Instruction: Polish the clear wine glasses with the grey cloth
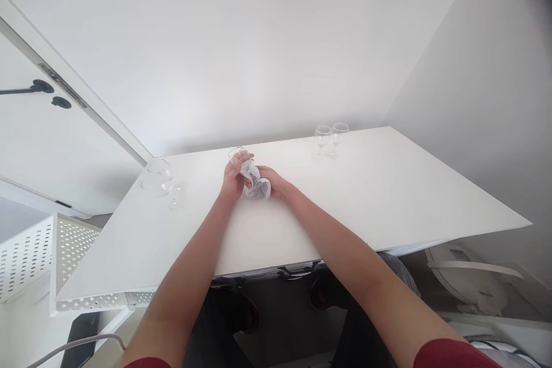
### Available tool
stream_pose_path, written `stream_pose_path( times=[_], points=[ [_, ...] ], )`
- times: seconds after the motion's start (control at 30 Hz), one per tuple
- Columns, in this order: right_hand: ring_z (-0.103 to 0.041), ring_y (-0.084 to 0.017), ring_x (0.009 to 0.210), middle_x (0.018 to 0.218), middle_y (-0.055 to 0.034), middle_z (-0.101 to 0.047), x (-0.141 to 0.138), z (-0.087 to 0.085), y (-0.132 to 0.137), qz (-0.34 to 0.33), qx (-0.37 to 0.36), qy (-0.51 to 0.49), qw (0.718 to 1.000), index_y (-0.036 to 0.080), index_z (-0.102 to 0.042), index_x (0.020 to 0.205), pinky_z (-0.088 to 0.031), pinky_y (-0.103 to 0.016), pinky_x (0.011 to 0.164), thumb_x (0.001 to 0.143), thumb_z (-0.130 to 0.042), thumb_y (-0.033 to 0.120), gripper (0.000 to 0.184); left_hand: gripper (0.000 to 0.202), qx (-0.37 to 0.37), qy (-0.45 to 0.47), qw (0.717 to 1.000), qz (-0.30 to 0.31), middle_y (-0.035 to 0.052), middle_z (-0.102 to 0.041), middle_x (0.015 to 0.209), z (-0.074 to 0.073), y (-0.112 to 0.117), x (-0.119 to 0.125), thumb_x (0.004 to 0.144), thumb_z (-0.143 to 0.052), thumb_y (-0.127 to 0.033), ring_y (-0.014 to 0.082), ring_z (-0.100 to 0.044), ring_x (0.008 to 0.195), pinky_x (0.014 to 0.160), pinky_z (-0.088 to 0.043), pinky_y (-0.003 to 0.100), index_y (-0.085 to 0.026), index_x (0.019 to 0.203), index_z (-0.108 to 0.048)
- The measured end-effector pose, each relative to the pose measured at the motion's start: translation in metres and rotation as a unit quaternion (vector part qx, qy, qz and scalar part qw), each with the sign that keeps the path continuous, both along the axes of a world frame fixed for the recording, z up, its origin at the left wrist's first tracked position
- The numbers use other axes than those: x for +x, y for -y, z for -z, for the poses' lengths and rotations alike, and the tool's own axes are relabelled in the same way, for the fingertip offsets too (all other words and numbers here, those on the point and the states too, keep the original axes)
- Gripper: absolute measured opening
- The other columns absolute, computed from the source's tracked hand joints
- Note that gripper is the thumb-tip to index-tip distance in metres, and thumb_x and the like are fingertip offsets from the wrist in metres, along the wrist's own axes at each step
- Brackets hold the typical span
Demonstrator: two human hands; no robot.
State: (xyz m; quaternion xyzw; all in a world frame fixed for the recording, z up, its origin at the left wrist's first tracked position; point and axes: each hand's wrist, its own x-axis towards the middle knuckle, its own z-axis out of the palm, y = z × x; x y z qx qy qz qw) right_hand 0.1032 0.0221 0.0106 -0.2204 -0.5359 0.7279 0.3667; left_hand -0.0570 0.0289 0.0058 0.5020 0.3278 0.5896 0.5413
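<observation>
Above the middle of the white table, my left hand [233, 180] is closed around the bowl of a clear wine glass [238, 155], which is tilted with its rim toward the far left. My right hand [273, 181] grips a light grey-white cloth [259, 186] wrapped about the glass's lower part. The cloth hides the stem and foot. Some fingers of both hands are covered by the cloth and the glass.
Two upright wine glasses [331, 137] stand near the table's back edge, right of my hands. Other clear glasses [157, 181] lie on their sides at the left. The white table [366, 201] meets a wall behind. A white perforated rack [75, 241] is at lower left.
</observation>
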Motion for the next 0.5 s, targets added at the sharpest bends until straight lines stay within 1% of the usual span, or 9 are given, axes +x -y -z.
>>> stream_pose_path(
  times=[0.07,0.13,0.2,0.23,0.27,0.33,0.4,0.43,0.5],
  points=[
    [-0.056,-0.017,0.068,0.071,-0.0016,-0.06,-0.003,0.004,-0.003,0.078,0.077,0.058,0.992,0.021,-0.053,0.08,-0.047,-0.031,0.066,0.084,-0.067,0.045,0.028,0.06,0.009,0.003,1.0,-0.006,0.0168,-0.068,0.127,0.001,-0.001,0.001,0.08,-0.074,-0.065,0.0252,-0.071,0.091,0.06,-0.055,0.035,-0.02,0.12,-0.07],
    [-0.051,-0.016,0.065,0.069,0.001,-0.057,-0.007,0.009,-0.005,0.193,0.156,0.133,0.959,0.023,-0.051,0.079,-0.044,-0.03,0.065,0.084,-0.066,0.041,0.024,0.054,0.029,0.006,0.999,-0.022,0.0146,-0.068,0.124,0.0,-0.002,0.003,0.08,-0.078,-0.06,0.0255,-0.069,0.102,0.078,-0.057,0.038,-0.021,0.116,-0.069],
    [-0.049,-0.015,0.063,0.068,0.0023,-0.054,-0.011,0.011,-0.005,0.261,0.182,0.18,0.931,0.024,-0.05,0.079,-0.042,-0.029,0.063,0.082,-0.068,0.037,0.023,0.05,0.038,0.008,0.999,-0.038,0.0131,-0.069,0.125,0.0,-0.002,0.003,0.081,-0.079,-0.057,0.0261,-0.066,0.114,0.09,-0.055,0.038,-0.021,0.114,-0.069],
    [-0.049,-0.015,0.063,0.069,0.002,-0.054,-0.011,0.011,-0.005,0.251,0.166,0.176,0.937,0.024,-0.05,0.079,-0.042,-0.029,0.062,0.082,-0.069,0.038,0.024,0.048,0.031,0.01,0.999,-0.039,0.0133,-0.069,0.126,0.0,-0.002,0.002,0.081,-0.078,-0.057,0.0268,-0.065,0.117,0.091,-0.055,0.039,-0.021,0.112,-0.069],
    [-0.051,-0.016,0.064,0.069,0.0013,-0.055,-0.011,0.009,-0.003,0.214,0.134,0.152,0.956,0.023,-0.05,0.08,-0.044,-0.03,0.063,0.082,-0.069,0.04,0.025,0.048,0.017,0.013,0.999,-0.033,0.0137,-0.068,0.126,-0.001,-0.002,0.001,0.082,-0.077,-0.058,0.0278,-0.064,0.117,0.09,-0.055,0.039,-0.021,0.112,-0.069],
    [-0.054,-0.017,0.065,0.068,-0.0001,-0.055,-0.009,0.003,0.0,0.093,0.054,0.067,0.992,0.023,-0.05,0.078,-0.047,-0.031,0.065,0.082,-0.07,0.044,0.029,0.052,-0.007,0.027,1.0,-0.01,0.0149,-0.067,0.129,-0.001,-0.002,-0.001,0.082,-0.074,-0.062,0.0299,-0.064,0.117,0.085,-0.057,0.04,-0.02,0.114,-0.07],
    [-0.055,-0.017,0.066,0.067,-0.0006,-0.054,-0.006,-0.002,0.004,-0.013,0.003,-0.002,1.0,0.022,-0.049,0.076,-0.049,-0.032,0.065,0.081,-0.071,0.046,0.033,0.059,-0.011,0.043,0.999,0.019,0.0157,-0.066,0.134,0.0,-0.003,-0.005,0.08,-0.074,-0.065,0.0312,-0.064,0.117,0.084,-0.058,0.041,-0.021,0.119,-0.07],
    [-0.055,-0.017,0.066,0.067,-0.0005,-0.054,-0.005,-0.003,0.005,-0.032,-0.001,-0.015,0.999,0.022,-0.049,0.076,-0.048,-0.032,0.065,0.081,-0.071,0.046,0.033,0.062,-0.007,0.048,0.998,0.031,0.0156,-0.064,0.136,0.001,-0.004,-0.006,0.079,-0.074,-0.066,0.0311,-0.063,0.118,0.084,-0.058,0.041,-0.021,0.122,-0.07],
    [-0.056,-0.016,0.066,0.069,-0.0004,-0.057,-0.008,-0.002,0.006,0.015,0.031,0.009,0.999,0.021,-0.052,0.078,-0.048,-0.031,0.064,0.081,-0.071,0.044,0.03,0.061,0.0,0.05,0.998,0.037,0.0149,-0.063,0.138,0.003,-0.006,-0.007,0.079,-0.075,-0.064,0.0303,-0.063,0.117,0.084,-0.057,0.04,-0.022,0.123,-0.07]
  ],
)
